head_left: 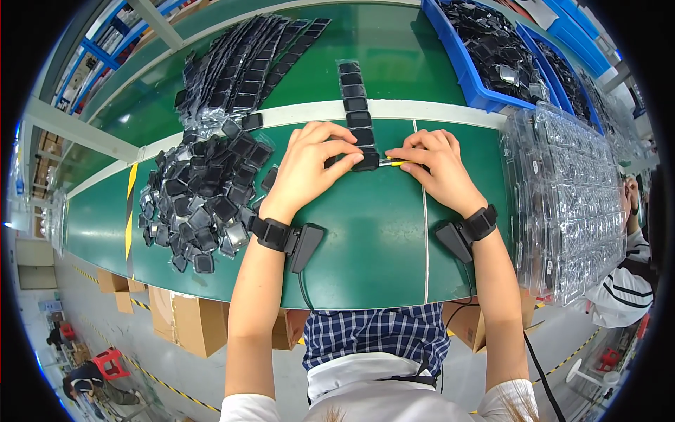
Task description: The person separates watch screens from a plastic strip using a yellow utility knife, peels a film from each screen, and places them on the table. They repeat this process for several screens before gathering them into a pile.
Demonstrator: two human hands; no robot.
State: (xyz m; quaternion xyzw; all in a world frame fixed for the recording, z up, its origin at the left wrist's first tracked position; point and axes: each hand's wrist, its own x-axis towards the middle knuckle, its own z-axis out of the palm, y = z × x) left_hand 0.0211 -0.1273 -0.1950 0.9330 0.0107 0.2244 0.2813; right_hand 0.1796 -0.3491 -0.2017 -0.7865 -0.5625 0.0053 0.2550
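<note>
L hand (pixel 307 165) pinches blk strip (pixel 359 119) — R hand (pixel 441 167) grips yel tool (pixel 396 163).

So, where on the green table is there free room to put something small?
Free: green tabletop between the wrist devices; also, beyond the white rail, between the single black strip and the blue bin. Crowded: left, around heaped black pieces; right, around clear trays; between left hand and right hand.

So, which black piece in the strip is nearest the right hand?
The near-end piece, between the left hand and the yellow tool; others in the strip lie farther off.
</note>
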